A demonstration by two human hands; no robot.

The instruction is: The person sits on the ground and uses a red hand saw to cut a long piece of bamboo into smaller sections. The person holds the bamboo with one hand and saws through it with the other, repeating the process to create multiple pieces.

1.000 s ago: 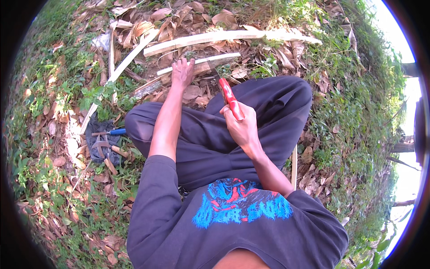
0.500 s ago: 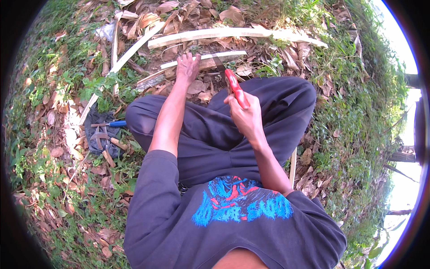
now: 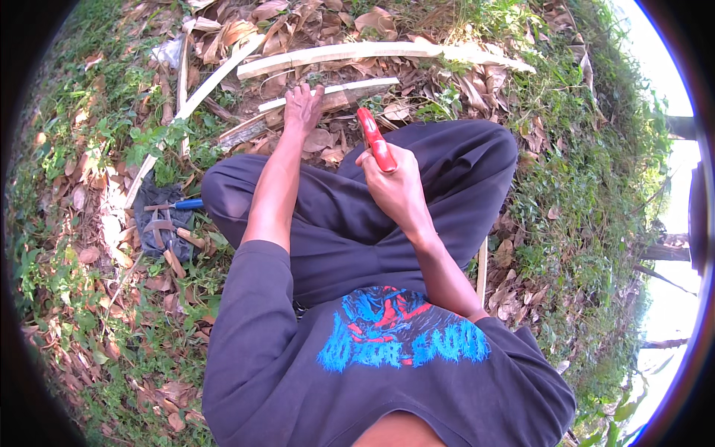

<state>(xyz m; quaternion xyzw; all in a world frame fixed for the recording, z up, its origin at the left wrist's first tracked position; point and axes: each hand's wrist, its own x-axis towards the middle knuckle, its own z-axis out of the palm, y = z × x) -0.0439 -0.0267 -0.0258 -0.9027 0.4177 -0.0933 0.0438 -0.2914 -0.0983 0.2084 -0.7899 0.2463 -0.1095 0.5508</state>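
Note:
My left hand [image 3: 303,109] holds a thin pale wooden strip [image 3: 357,87] down, its fingers bent over the strip's far edge. The strip rests along a rough, bark-edged piece of wood [image 3: 242,134] in front of my crossed legs. In my right hand [image 3: 395,182] is a handsaw with a red handle [image 3: 378,141], my fingers closed round the grip. The handle points away from me toward the strip. I cannot make out its blade clearly now, nor whether it touches the wood.
Beyond the strip lies a long pale plank [image 3: 335,54], and another slat [image 3: 216,80] slants at the left. Beside my left knee, a blue-handled tool [image 3: 186,204] and wooden-handled tools [image 3: 173,261] lie by a dark cloth [image 3: 153,238]. Dry leaves and grass cover the ground.
The saw's handle stands steeper, and its dark blade, seen crossing the strip before, no longer shows clearly. My left hand stays on the strip. The whole view has shifted slightly.

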